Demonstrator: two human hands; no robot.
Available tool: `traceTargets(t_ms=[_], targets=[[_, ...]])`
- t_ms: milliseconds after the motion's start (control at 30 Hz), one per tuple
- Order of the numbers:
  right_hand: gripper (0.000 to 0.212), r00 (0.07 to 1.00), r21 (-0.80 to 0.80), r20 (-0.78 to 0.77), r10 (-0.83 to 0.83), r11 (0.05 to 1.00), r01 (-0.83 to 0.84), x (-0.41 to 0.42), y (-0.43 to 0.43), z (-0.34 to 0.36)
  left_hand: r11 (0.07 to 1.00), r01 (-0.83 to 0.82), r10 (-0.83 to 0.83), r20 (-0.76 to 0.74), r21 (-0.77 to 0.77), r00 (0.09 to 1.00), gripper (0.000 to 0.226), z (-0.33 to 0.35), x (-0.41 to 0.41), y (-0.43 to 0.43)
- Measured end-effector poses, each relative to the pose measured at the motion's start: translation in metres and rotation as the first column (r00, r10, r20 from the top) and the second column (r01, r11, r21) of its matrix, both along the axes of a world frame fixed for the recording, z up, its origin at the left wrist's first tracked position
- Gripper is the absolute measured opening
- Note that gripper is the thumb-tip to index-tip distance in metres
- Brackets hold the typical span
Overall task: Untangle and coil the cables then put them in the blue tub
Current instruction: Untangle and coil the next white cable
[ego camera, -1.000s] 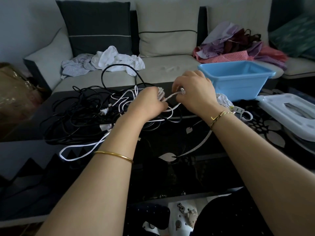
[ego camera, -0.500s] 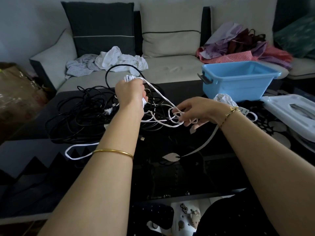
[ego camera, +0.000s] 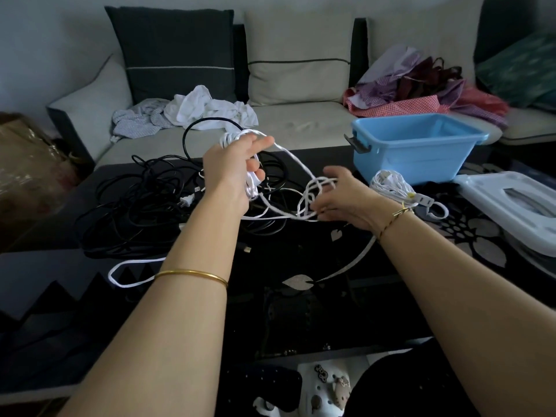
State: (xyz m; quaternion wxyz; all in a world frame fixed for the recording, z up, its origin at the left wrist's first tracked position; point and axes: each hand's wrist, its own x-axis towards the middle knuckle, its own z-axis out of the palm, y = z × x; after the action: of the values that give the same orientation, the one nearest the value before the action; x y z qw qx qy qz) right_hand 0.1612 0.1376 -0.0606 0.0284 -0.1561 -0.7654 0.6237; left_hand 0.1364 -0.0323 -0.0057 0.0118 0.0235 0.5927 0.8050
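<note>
We grip the white cable (ego camera: 316,183) in our left hand (ego camera: 231,173), pinching its tangle with our right hand (ego camera: 343,200); the tub (ego camera: 415,155) sits beyond. Pulling may cinch the knot or snag black cables (ego camera: 135,206).

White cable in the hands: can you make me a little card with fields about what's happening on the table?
Left hand: holds loops of the thin white cable, raised above the table
Right hand: fingers grip a knotted stretch of the same cable
Tangle of black cables: lies on the dark patterned table, left of the hands
Coiled white cord bundle: on the table beside the blue plastic tub
Tub contents: no cable visible inside
</note>
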Motion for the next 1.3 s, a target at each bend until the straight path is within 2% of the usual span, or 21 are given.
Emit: traceTargets(t_ms=[33, 100, 167, 200, 233, 333, 400, 433, 533, 600, 667, 733, 767, 833, 900, 1000, 1100, 1167, 1200, 1300], targets=[[0.089, 0.996, 0.025, -0.048, -0.078, 0.997, 0.079, -0.001, 0.001, 0.002, 1.0, 0.027, -0.027, 0.013, -0.01, 1.0, 0.013, -0.001, 0.0, 0.0], [0.096, 0.978, 0.224, -0.112, -0.174, 0.955, 0.195, -0.002, 0.003, 0.005, 0.996, 0.089, -0.088, 0.037, -0.031, 0.995, 0.015, -0.003, 0.001, 0.0], [0.095, 0.976, 0.467, -0.136, -0.171, 0.858, 0.215, 0.0, 0.003, 0.009, 0.986, 0.152, -0.148, 0.057, -0.072, 0.987, 0.016, -0.004, 0.002, 0.001], [0.09, 0.98, 0.54, -0.149, -0.135, 0.819, 0.195, 0.0, 0.001, 0.01, 0.978, 0.176, -0.169, 0.07, -0.112, 0.983, 0.017, -0.005, 0.003, 0.003], [0.084, 0.983, 0.563, -0.165, -0.086, 0.81, 0.165, -0.001, 0.0, 0.012, 0.968, 0.199, -0.187, 0.087, -0.153, 0.978, 0.017, -0.006, 0.004, 0.005], [0.055, 0.967, 0.497, -0.25, 0.046, 0.863, 0.088, -0.001, -0.011, 0.019, 0.94, 0.263, -0.24, 0.128, -0.216, 0.962, 0.021, -0.006, 0.007, 0.009], [0.022, 0.955, 0.589, -0.266, 0.131, 0.806, 0.054, -0.001, -0.015, 0.022, 0.928, 0.312, -0.285, 0.151, -0.204, 0.946, 0.023, -0.004, 0.009, 0.011], [0.013, 0.952, 0.598, -0.263, 0.154, 0.801, 0.036, -0.001, -0.016, 0.022, 0.921, 0.356, -0.328, 0.178, -0.16, 0.928, 0.024, -0.003, 0.01, 0.01], [0.024, 0.959, 0.403, -0.248, 0.137, 0.915, -0.027, 0.0, -0.013, 0.015, 0.825, 0.536, -0.565, 0.248, 0.178, 0.787, 0.024, 0.002, 0.013, 0.001], [0.02, 0.968, 0.278, -0.224, 0.117, 0.959, -0.051, 0.003, -0.007, 0.01, 0.71, 0.569, -0.674, 0.167, 0.415, 0.72, 0.022, 0.005, 0.013, -0.005], [0.013, 0.97, 0.169, -0.171, 0.176, 0.975, -0.147, 0.006, -0.004, 0.007, 0.621, 0.519, -0.685, 0.085, 0.588, 0.723, 0.024, 0.005, 0.01, -0.009], [0.008, 0.96, 0.099, -0.112, 0.255, 0.965, -0.244, 0.007, -0.004, 0.007, 0.559, 0.408, -0.638, 0.06, 0.721, 0.768, 0.027, 0.002, 0.006, -0.009], [0.007, 0.959, 0.116, -0.08, 0.273, 0.958, -0.263, 0.008, -0.005, 0.009, 0.549, 0.342, -0.587, 0.061, 0.763, 0.807, 0.027, 0.0, 0.002, -0.009], [0.008, 0.961, 0.28, 0.008, 0.277, 0.922, -0.268, 0.01, -0.008, 0.014, 0.567, 0.255, -0.468, 0.052, 0.783, 0.882, 0.025, -0.003, -0.004, -0.01], [0.014, 0.951, 0.448, 0.103, 0.292, 0.84, -0.307, 0.009, -0.012, 0.014, 0.591, 0.235, -0.384, 0.012, 0.772, 0.923, 0.024, -0.003, -0.008, -0.012], [0.016, 0.938, 0.569, 0.149, 0.314, 0.748, -0.341, 0.008, -0.015, 0.017, 0.631, 0.245, -0.302, -0.058, 0.736, 0.952, 0.018, -0.001, -0.004, -0.011], [0.041, 0.908, 0.551, 0.241, 0.342, 0.722, -0.418, 0.008, -0.012, 0.02, 0.746, 0.127, -0.134, -0.039, 0.654, 0.99, 0.032, 0.002, -0.004, -0.01], [0.042, 0.874, 0.566, 0.347, 0.34, 0.667, -0.484, 0.011, -0.006, 0.016, 0.823, -0.02, 0.03, -0.008, 0.568, 1.0, 0.031, 0.005, -0.012, -0.013], [0.035, 0.872, 0.559, 0.345, 0.347, 0.67, -0.488, 0.012, -0.004, 0.014, 0.86, -0.09, 0.117, -0.023, 0.502, 0.993, 0.027, 0.004, -0.017, -0.016], [0.024, 0.904, 0.501, 0.147, 0.401, 0.758, -0.418, 0.014, 0.002, 0.013, 0.938, -0.207, 0.253, -0.143, 0.277, 0.957, 0.009, -0.004, -0.028, -0.02]])
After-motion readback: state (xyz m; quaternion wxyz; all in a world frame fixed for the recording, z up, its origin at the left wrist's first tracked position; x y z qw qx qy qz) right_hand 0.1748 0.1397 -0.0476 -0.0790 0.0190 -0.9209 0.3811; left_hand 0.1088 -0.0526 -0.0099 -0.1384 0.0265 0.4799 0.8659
